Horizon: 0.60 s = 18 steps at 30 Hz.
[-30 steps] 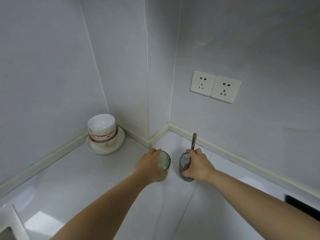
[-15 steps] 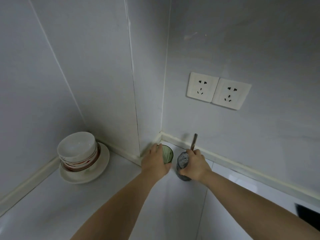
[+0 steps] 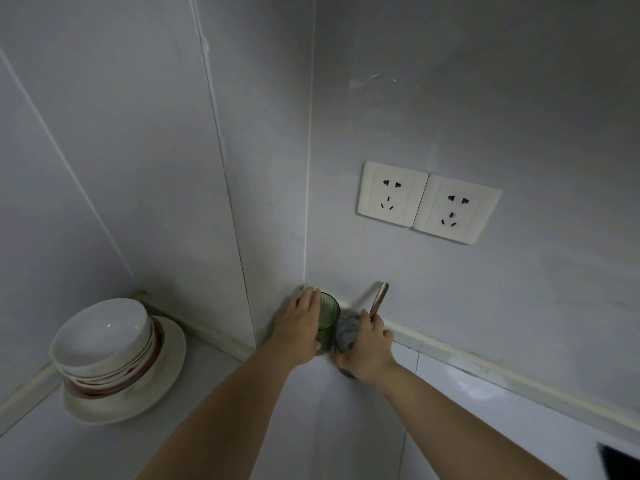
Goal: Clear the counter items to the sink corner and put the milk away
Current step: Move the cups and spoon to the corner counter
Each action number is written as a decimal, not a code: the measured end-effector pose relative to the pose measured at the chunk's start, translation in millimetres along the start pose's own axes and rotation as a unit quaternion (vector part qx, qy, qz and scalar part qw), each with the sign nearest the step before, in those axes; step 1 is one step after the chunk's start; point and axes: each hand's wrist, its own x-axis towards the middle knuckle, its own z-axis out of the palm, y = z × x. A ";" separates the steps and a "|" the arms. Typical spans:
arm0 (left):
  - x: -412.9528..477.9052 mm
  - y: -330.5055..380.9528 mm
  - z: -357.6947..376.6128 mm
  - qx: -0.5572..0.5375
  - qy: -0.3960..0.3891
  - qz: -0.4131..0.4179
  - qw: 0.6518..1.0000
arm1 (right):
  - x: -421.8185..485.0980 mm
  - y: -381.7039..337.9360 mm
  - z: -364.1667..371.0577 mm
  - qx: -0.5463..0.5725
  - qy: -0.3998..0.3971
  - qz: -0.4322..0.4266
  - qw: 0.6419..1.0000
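Observation:
A green ribbed glass (image 3: 327,320) stands on the white counter (image 3: 214,427) in the wall corner, and my left hand (image 3: 299,332) grips its left side. Right beside it is a grey patterned cup (image 3: 346,332) with a metal spoon handle (image 3: 378,299) sticking up out of it. My right hand (image 3: 367,348) is wrapped round that cup, covering most of it. The two vessels stand side by side, close to touching, against the wall's base strip. No milk is in view.
A stack of white bowls (image 3: 104,344) with red trim sits on a white plate (image 3: 166,379) at the left wall. Two wall sockets (image 3: 429,200) are above the cups. A dark object (image 3: 620,460) shows at the bottom right edge.
Both hands have pushed the green glass and the grey cup farther back into the corner, up to the wall. The view has swung right, so the bowls sit further left.

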 end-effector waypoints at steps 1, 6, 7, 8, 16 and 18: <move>4.5 1.2 0.1 0.005 0.004 0.005 1.000 | 3.9 2.6 -1.6 -0.001 -0.016 -0.002 1.000; 21.9 6.4 3.3 0.032 0.024 0.015 0.999 | 13.5 11.6 -4.6 -0.011 -0.036 -0.026 0.999; 23.9 5.3 4.2 0.033 0.019 0.012 0.999 | 14.4 11.7 -4.4 -0.008 -0.030 -0.031 0.999; 25.0 3.9 4.9 0.032 0.013 0.009 0.999 | 14.6 11.4 -4.0 -0.002 -0.028 -0.035 0.999; 27.0 -3.4 3.4 0.057 0.022 0.008 0.998 | 13.8 12.3 -11.5 -0.017 -0.006 -0.061 0.998; 24.0 -3.3 3.4 0.058 0.029 0.005 0.998 | 7.8 14.8 -9.9 -0.015 0.000 -0.061 0.998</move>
